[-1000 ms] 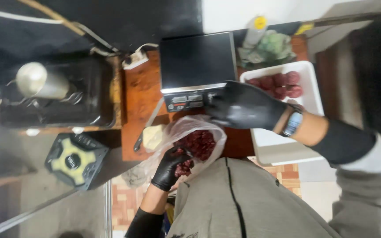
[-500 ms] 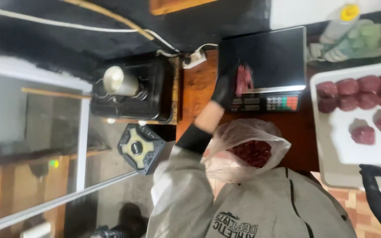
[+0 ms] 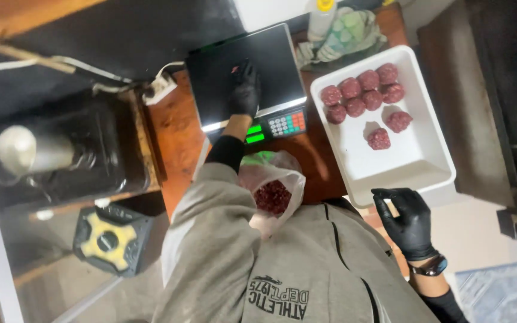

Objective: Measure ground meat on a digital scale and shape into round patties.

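My left hand (image 3: 245, 90), in a black glove, lies palm down on the dark platter of a digital scale (image 3: 234, 54). A bit of red minced meat (image 3: 234, 70) shows at its fingertips. A clear plastic bag of minced meat (image 3: 272, 196) sits at the table's near edge against my grey hoodie. My right hand (image 3: 403, 221), gloved in black with a watch on the wrist, hovers by the near corner of a white tray (image 3: 402, 161), fingers loosely curled and holding nothing. Several meat balls (image 3: 363, 96) lie in the tray's far half.
A black appliance with a metal cylinder (image 3: 31, 149) stands at the left. Below it lies a yellow and black device (image 3: 108, 239). A white plug block (image 3: 158, 88) sits beside the scale. A green cloth (image 3: 345, 33) and a bottle are behind the tray.
My left hand has come down from above the scale onto its platter with the meat. My right hand has come further into view by the tray's near corner.
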